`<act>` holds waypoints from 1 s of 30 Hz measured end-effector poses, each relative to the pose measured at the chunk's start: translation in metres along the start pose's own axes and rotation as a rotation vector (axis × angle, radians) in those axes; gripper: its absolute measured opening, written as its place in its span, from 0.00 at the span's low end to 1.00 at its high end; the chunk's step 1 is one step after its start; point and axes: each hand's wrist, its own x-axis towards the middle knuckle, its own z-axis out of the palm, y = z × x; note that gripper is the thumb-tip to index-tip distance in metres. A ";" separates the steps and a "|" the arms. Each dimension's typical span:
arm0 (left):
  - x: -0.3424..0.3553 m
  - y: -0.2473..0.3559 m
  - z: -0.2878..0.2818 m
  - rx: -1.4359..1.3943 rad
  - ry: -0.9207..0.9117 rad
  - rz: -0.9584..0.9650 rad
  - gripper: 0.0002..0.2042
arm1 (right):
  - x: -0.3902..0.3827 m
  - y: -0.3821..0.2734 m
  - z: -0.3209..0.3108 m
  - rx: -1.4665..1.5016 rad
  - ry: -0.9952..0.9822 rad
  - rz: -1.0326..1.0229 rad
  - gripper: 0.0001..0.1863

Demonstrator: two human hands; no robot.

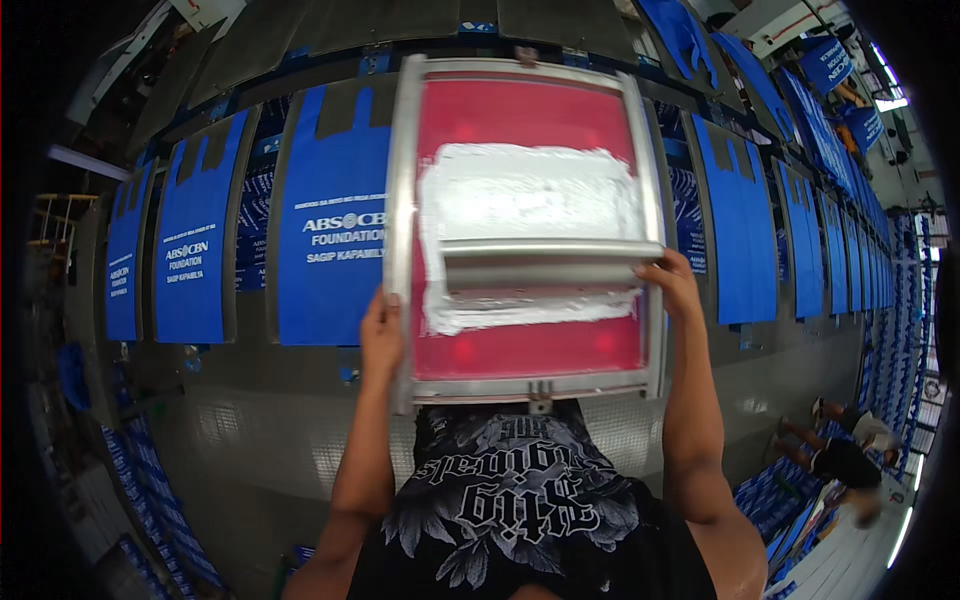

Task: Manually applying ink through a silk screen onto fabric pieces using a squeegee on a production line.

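A silk-screen frame [403, 200] of pale metal, with red mesh, is in front of my body. White ink [530, 190] is spread thickly over the middle of its mesh. A long metal squeegee [540, 252] lies across the ink, nearly level from side to side. My right hand [675, 287] grips the squeegee's right end, beside the frame's right bar. The frame's lower left side bar is held by my left hand [382, 335], fingers wrapped at its edge. Whatever is under the frame is hidden.
Blue bags with white print lie flat on dark boards in a row: one bag [335, 215] at left, another [738, 220] at right. More bags hang along the far right. Two people [850, 450] are at lower right. Metal clamps [540, 392] sit at the frame's near and far edges.
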 end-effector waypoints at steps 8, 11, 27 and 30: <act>-0.031 0.023 0.139 -0.079 -0.015 -0.006 0.21 | 0.034 0.041 -0.139 0.048 -0.049 -0.010 0.16; -0.032 0.035 0.151 -0.062 -0.012 0.006 0.21 | 0.055 0.056 -0.155 0.038 -0.107 0.022 0.18; -0.008 0.015 0.163 0.002 0.094 -0.117 0.25 | 0.070 0.085 -0.152 0.013 -0.126 -0.044 0.20; -0.008 0.008 0.155 -0.093 0.024 -0.028 0.25 | 0.063 0.077 -0.149 0.029 -0.128 -0.032 0.20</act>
